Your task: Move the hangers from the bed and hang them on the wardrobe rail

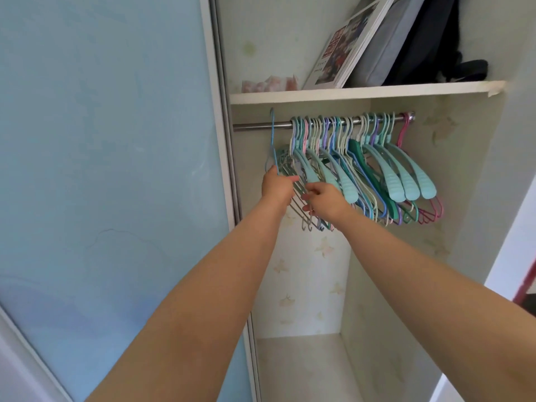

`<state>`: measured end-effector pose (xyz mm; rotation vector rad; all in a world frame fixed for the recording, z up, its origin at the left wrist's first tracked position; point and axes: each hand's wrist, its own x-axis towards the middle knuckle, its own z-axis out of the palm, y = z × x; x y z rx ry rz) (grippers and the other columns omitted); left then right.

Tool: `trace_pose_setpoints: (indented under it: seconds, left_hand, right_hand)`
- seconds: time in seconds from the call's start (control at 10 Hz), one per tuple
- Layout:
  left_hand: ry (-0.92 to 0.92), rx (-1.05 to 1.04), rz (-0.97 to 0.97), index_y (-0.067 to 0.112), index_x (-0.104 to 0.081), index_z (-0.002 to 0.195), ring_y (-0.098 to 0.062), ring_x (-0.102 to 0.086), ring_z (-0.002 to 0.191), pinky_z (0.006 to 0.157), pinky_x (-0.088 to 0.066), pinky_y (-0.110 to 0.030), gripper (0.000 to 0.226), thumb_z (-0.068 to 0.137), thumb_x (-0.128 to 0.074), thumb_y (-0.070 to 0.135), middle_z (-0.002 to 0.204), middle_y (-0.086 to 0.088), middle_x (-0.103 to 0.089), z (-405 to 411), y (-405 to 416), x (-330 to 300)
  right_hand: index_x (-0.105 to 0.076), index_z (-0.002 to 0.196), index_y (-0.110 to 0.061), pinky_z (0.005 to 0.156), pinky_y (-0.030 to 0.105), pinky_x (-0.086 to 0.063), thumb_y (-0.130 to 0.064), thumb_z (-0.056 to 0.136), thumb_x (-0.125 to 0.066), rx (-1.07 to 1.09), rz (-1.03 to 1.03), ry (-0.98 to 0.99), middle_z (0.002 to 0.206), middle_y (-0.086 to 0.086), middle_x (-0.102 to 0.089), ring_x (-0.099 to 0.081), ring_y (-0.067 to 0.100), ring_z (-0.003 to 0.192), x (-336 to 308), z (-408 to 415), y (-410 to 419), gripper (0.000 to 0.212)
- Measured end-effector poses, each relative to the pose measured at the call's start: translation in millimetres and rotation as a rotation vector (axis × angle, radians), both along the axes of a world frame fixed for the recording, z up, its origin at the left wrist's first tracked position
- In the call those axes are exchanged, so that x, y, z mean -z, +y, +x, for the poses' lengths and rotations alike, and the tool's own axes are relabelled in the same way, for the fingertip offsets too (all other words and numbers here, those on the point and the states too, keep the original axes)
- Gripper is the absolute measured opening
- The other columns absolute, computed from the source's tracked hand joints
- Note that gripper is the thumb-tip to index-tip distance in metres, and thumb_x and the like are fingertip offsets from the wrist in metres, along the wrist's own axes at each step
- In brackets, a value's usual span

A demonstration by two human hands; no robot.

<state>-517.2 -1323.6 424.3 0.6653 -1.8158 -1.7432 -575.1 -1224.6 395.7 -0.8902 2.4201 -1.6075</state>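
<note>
A metal wardrobe rail (255,126) runs under a white shelf. Several pastel hangers (385,169) in teal, blue, purple, cream and pink hang on it, packed from the middle to the right end. A single blue hanger (273,134) is hooked on the rail at the left, apart from the others. My left hand (277,185) grips the lower part of this blue hanger. My right hand (324,200) is closed on a bundle of thin hangers (301,195) held below the rail, their hooks pointing down.
A pale blue sliding door (116,169) stands to the left of the open compartment. The shelf (362,92) above the rail carries a leaning white picture board (345,44), a grey bag and dark bags. The compartment floor (304,369) lies far below.
</note>
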Motion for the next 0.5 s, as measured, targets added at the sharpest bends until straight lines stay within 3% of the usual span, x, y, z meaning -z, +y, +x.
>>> trace_pose_setpoints:
  seconds: [0.1, 0.2, 0.3, 0.4, 0.5]
  left_hand:
    - [-0.128, 0.054, 0.060, -0.002, -0.049, 0.117, -0.010, -0.022, 0.047, 0.032, -0.016, -0.007, 0.038, 0.093, -0.019, -0.005, 0.088, -0.008, -0.058, -10, -6, -6]
    - [-0.176, 0.100, 0.087, 0.002, -0.048, 0.104, -0.005, -0.026, 0.032, 0.028, -0.016, -0.010, 0.033, 0.094, -0.017, -0.004, 0.111, -0.008, -0.059, -15, -8, -14]
    - [-0.191, 0.172, 0.046, 0.005, -0.046, 0.110, -0.006, -0.029, 0.032, 0.029, -0.017, -0.008, 0.033, 0.094, -0.019, -0.004, 0.102, -0.013, -0.062, -17, -5, -14]
    - [-0.199, 0.171, -0.056, 0.005, -0.051, 0.090, -0.014, -0.042, 0.040, 0.034, -0.034, -0.013, 0.026, 0.090, -0.029, -0.010, 0.071, -0.013, -0.047, -24, -8, -5]
    - [-0.202, 0.094, -0.238, 0.000, -0.056, 0.115, -0.030, -0.063, 0.086, 0.077, -0.057, -0.038, 0.026, 0.091, -0.045, 0.000, 0.104, -0.020, -0.060, -31, -16, 17]
  right_hand:
    - [-0.054, 0.128, 0.001, 0.055, 0.013, -0.045, -0.005, 0.096, -0.041, -0.017, 0.030, 0.027, 0.108, 0.012, -0.062, -0.059, 0.012, 0.072, 2, 2, 7, 0.035]
    - [-0.061, 0.117, -0.001, 0.053, 0.006, -0.043, -0.003, 0.093, -0.043, -0.018, 0.011, 0.037, 0.108, 0.013, -0.066, -0.059, 0.008, 0.073, 2, 8, 18, 0.030]
    - [-0.063, 0.111, -0.005, 0.059, 0.012, -0.046, 0.000, 0.093, -0.039, 0.023, -0.049, 0.036, 0.105, 0.013, -0.068, -0.061, 0.013, 0.075, 2, 12, 29, 0.030]
    - [-0.062, 0.112, -0.005, 0.065, 0.020, -0.048, 0.001, 0.094, -0.039, 0.066, -0.095, 0.061, 0.105, 0.014, -0.068, -0.064, 0.022, 0.084, -1, 25, 40, 0.030]
    - [-0.062, 0.115, -0.012, 0.067, 0.022, -0.053, -0.005, 0.096, -0.045, 0.108, -0.197, 0.144, 0.098, -0.001, -0.069, -0.064, 0.011, 0.079, -17, 38, 61, 0.027]
